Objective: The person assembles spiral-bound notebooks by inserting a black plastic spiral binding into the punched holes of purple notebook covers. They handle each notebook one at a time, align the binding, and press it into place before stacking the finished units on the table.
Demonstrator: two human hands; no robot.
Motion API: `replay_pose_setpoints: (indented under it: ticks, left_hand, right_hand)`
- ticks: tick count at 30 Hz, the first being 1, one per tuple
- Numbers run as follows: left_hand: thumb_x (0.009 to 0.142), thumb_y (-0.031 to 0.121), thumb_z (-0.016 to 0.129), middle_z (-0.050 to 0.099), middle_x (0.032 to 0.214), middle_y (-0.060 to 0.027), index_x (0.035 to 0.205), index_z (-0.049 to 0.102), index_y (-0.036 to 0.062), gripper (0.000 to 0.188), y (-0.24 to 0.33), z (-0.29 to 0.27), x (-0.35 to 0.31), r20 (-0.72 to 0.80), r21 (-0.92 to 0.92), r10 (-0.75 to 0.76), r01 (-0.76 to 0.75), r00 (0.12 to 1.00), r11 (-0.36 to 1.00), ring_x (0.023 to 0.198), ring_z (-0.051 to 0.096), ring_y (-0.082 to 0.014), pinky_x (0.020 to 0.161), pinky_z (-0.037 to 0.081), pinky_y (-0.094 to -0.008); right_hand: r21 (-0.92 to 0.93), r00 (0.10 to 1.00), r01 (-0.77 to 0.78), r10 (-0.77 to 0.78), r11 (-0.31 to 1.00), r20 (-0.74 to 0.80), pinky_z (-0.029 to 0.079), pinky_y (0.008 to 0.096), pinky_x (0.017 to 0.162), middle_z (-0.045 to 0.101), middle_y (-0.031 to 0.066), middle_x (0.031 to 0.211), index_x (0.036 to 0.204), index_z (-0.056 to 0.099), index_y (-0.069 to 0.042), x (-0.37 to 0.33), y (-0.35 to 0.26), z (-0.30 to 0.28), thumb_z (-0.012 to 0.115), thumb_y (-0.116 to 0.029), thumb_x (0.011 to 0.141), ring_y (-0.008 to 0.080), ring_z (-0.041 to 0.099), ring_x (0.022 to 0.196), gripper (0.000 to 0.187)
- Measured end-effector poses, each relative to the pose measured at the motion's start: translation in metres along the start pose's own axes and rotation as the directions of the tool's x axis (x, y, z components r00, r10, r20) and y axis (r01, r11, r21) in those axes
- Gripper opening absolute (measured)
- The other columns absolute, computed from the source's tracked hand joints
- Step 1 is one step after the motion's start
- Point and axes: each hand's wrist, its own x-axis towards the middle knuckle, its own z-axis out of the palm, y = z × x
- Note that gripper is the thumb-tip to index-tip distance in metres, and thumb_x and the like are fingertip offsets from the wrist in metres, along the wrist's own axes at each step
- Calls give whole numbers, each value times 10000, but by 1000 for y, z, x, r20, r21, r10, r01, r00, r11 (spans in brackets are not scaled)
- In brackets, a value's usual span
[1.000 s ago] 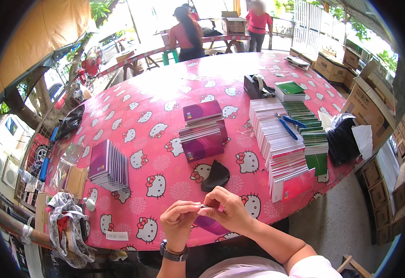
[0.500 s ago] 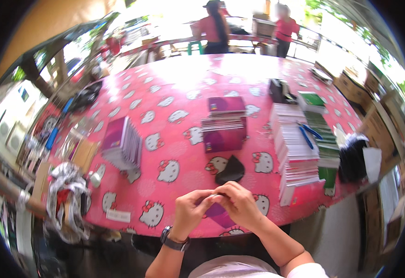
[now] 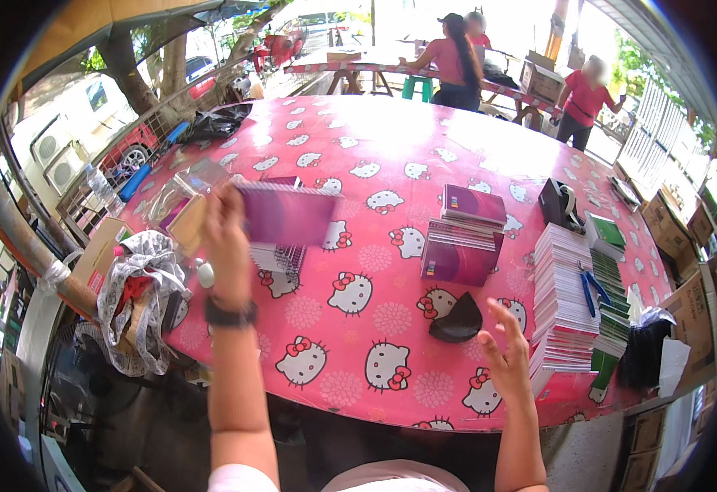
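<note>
My left hand [image 3: 229, 234] grips a purple notebook [image 3: 293, 216] by its left side, held above the left stack of notebooks [image 3: 280, 264]. The held notebook is blurred, and a row of binding holes or wire shows along its top edge. It hides much of the stack below. On the right, my right hand [image 3: 506, 353] is raised over the near table edge with its fingers apart and nothing in it. Close to its fingertips lies a black rounded, folded piece [image 3: 457, 318]. Beyond that stands another purple notebook stack [image 3: 462, 246].
Long rows of white-edged notebooks [image 3: 568, 299] and green notebooks [image 3: 613, 316] stand at the right, with blue-handled pliers [image 3: 591, 289] on top. A crumpled plastic bag [image 3: 145, 287] hangs at the left edge. Cardboard boxes [image 3: 674, 225] stand at right; people [image 3: 457, 61] are beyond the table.
My hands were pinched together over a purple notebook at the near edge. Now they are apart: the left has carried a notebook left, the right has opened. The view has swung left.
</note>
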Motion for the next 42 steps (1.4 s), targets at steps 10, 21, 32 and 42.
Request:
replay_pose_setpoints:
  ticks: [10,21,32,42]
  left_hand:
    - [908,325,521,664,965,-106,988,680,204,215,-96,63,140,758,584,113,-746,642,320,969,609,-275,919,385,-494]
    - [858,619,476,91,1568,-151,1517,97,218,859,-74,70,61,557,831,-532,-414,638,372,1431,71,-406,1086,128,-650]
    - [808,515,640,301,1503,-162,1456,330,160,801,-31,105,23,683,720,-107,-643,722,260,1395,252,-352,1087,219,-585]
    - [722,98,727,641,961,-86,997,680,61,281,-23,252,-125,786,-80,459,-669,413,739,959,583,-270,836,466,-377]
  right_hand:
    - [9,980,-99,99,995,-172,482,292,737,638,84,1008,921,639,-30,-44,70,10,610,21,799,190,592,937,136]
    - [49,977,-123,130,991,-171,461,251,659,634,69,958,884,648,-33,-41,76,12,586,68,753,158,559,846,176]
    - [64,978,-21,33,998,-207,479,354,803,643,89,922,875,646,-41,-43,73,11,606,47,697,262,569,913,202]
    - [136,985,4,19,991,-169,475,353,828,642,82,933,874,643,-44,-49,77,2,621,18,704,256,569,930,182]
